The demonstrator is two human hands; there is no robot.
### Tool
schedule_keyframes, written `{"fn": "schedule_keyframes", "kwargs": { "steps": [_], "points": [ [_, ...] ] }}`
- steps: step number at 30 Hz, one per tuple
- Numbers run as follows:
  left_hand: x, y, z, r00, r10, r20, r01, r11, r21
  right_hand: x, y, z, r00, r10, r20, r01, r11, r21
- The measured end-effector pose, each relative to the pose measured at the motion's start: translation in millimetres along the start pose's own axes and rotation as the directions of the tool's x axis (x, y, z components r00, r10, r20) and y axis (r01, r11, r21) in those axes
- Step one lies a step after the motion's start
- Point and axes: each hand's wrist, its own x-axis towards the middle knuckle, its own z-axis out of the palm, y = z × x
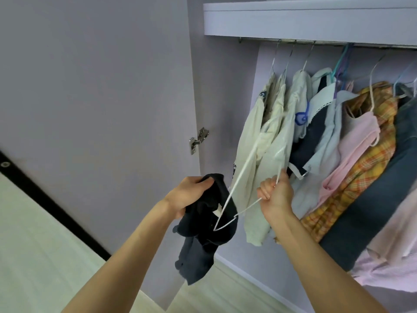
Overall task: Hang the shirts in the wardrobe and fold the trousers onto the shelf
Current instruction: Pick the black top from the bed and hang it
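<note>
Wardrobe interior, right of frame: rail under lilac shelf, hung with garments. Open door, left; pale floor, lower left. Left hand grips dark shirt, centre. Right hand clenches white wire hanger.

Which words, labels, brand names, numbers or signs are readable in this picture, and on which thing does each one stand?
None can be read.
Pale tag inside the dark shirt gripped by the left hand: too small and blurred to tell whether it bears text.
Blue print on a hanging white shirt: a shape, no legible letters.
Dark print on the leftmost cream shirt: too blurred to read.
</note>
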Motion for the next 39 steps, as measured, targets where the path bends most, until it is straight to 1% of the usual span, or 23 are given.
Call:
{"fn": "schedule_keyframes", "kwargs": {
  "steps": [3,6,8,11,13,14,15,17,18,19,20,21,23,24,26,27,28,30,32,34,36,37,39],
  "points": [
    [-14,18,-2,0.995,0.058,0.076,-0.057,0.998,-0.014,1,9,11,0.993,-0.118,0.007,0.118,0.982,-0.148],
    [-29,31,-7,0.993,0.105,0.061,-0.101,0.993,-0.063,1,20,16,0.983,-0.172,0.066,0.183,0.958,-0.221],
    [-39,33,-9,0.994,0.106,0.028,-0.103,0.989,-0.110,1,25,22,0.988,-0.129,0.088,0.143,0.974,-0.178],
    [-47,31,-11,0.995,0.086,-0.050,-0.094,0.977,-0.190,5,21,36,0.992,0.039,0.123,-0.037,0.999,-0.017],
    [-52,30,-13,0.993,0.073,-0.091,-0.093,0.965,-0.244,5,17,43,0.989,0.054,0.136,-0.051,0.998,-0.027],
    [-55,29,-15,0.991,0.075,-0.109,-0.102,0.960,-0.260,4,20,46,0.991,0.030,0.131,-0.018,0.996,-0.089],
    [-57,29,-16,0.988,0.079,-0.133,-0.112,0.959,-0.259,1,26,46,0.991,-0.034,0.126,0.058,0.979,-0.194],
    [-60,24,-17,0.964,0.085,-0.251,-0.128,0.979,-0.159,-3,34,43,0.968,-0.196,0.157,0.246,0.860,-0.447],
    [-61,20,-18,0.941,0.086,-0.327,-0.118,0.990,-0.080,-4,31,45,0.945,-0.277,0.173,0.326,0.797,-0.508],
    [-61,14,-18,0.918,0.080,-0.389,-0.098,0.995,-0.028,0,22,49,0.921,-0.351,0.171,0.387,0.767,-0.512],
    [-63,8,-18,0.898,0.066,-0.434,-0.084,0.996,-0.022,6,10,55,0.910,-0.389,0.146,0.411,0.789,-0.456],
    [-64,4,-18,0.886,0.048,-0.462,-0.078,0.996,-0.046,10,-4,61,0.919,-0.381,0.104,0.393,0.852,-0.345],
    [-65,3,-20,0.872,0.008,-0.489,-0.072,0.991,-0.113,16,-17,71,0.960,-0.277,0.046,0.281,0.952,-0.125],
    [-64,4,-21,0.874,-0.002,-0.486,-0.078,0.986,-0.146,13,-14,75,0.971,-0.233,0.045,0.237,0.963,-0.126],
    [-62,10,-21,0.893,0.003,-0.450,-0.107,0.973,-0.205,1,10,74,0.973,-0.221,0.071,0.232,0.926,-0.297],
    [-62,13,-20,0.908,0.019,-0.419,-0.125,0.965,-0.228,-1,24,71,0.973,-0.220,0.070,0.231,0.915,-0.331],
    [-63,16,-19,0.922,0.041,-0.386,-0.143,0.960,-0.241,-3,33,70,0.984,-0.169,0.048,0.176,0.932,-0.318],
    [-64,20,-19,0.937,0.073,-0.342,-0.162,0.957,-0.239,-1,37,70,1.000,-0.019,-0.004,0.018,0.976,-0.218],
    [-66,22,-20,0.950,0.078,-0.301,-0.156,0.957,-0.243,2,40,73,0.999,0.040,-0.012,-0.042,0.988,-0.148],
    [-68,24,-23,0.964,0.080,-0.253,-0.148,0.954,-0.262,-1,52,77,1.000,-0.004,0.024,0.008,0.988,-0.155],
    [-70,24,-28,0.959,0.083,-0.270,-0.161,0.946,-0.282,-6,66,78,0.996,-0.072,0.050,0.082,0.970,-0.229],
    [-70,23,-31,0.944,0.086,-0.319,-0.178,0.946,-0.271,-5,70,76,0.991,-0.118,0.062,0.131,0.952,-0.278],
    [-69,17,-42,0.879,0.090,-0.468,-0.193,0.965,-0.177,-1,66,72,0.972,-0.216,0.088,0.233,0.903,-0.362]
  ]
}}
